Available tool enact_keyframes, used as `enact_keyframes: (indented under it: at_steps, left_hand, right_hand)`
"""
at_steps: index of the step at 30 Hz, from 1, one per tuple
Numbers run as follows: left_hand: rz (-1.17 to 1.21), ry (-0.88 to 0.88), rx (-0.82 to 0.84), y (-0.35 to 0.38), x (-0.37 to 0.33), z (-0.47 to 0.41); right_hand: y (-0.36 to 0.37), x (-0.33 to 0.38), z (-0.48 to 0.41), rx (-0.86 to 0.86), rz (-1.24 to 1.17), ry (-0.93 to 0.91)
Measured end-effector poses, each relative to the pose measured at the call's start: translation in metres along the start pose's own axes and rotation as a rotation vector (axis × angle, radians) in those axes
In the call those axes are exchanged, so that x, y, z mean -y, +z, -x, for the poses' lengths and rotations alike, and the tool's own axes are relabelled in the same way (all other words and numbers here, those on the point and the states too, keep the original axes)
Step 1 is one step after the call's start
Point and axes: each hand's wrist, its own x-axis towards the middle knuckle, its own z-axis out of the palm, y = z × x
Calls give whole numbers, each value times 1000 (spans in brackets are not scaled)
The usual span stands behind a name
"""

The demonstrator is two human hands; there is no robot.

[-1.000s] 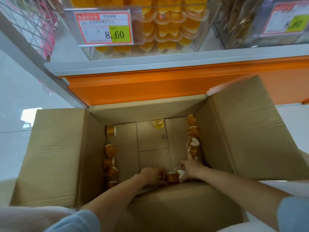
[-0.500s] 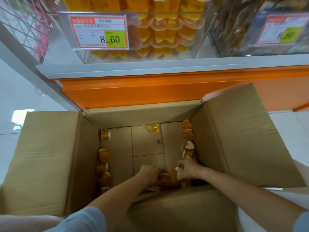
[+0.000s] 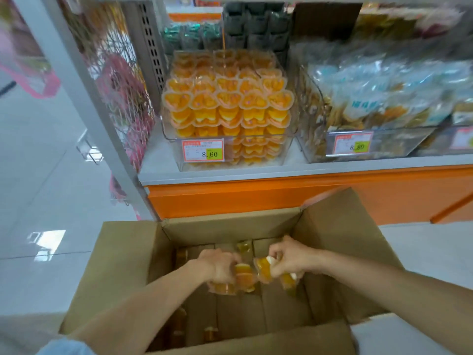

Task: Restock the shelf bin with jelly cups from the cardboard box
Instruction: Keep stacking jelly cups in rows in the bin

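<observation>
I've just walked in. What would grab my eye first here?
Most striking is the clear shelf bin in the middle of the shelf, packed with bright orange stacked cups behind an 8.60 price tag. Below it, over the open cardboard box, the left hand and right hand grip a cluster of jelly cups.

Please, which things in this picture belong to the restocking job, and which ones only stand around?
For the job:
- jelly cups, gripped by left hand and right hand
- box, with loose cups inside
- bin on the shelf, already stacked high

Just lying about:
- snack bags in the neighbouring bin
- pink nets
- green packets behind
</observation>
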Motion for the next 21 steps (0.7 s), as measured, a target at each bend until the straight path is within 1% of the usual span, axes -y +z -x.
enact_keyframes:
  at_steps: [2, 5, 9, 11, 13, 15, 17, 21]
  left_hand:
    - [-37, 53, -87, -37, -6, 32]
    - [-78, 106, -324, -96, -17, 89]
    - [-82, 61, -723, -171, -26, 153]
    - [-32, 22, -865, -205, -24, 166]
    - [-24, -61, -988, -232, -20, 166]
    - [-60, -160, -1073, -249, -16, 159]
    - [-107, -231, -1108, -257, -11, 149]
    - [-108, -269, -1118, -261, 5, 136]
  right_hand:
    - [-32, 23, 30, -65, 32, -73]
    - [-87, 60, 85, -247, 57, -184]
    - [-158, 108, 142, -580, 4, -375]
    - [-189, 128, 143, -735, 23, -417]
    - [-213, 144, 127, -864, 54, -419]
    - [-228, 154, 103, -935, 82, -409]
    - [-235, 159, 79, -963, 101, -415]
    - [-236, 159, 47, -994, 127, -444]
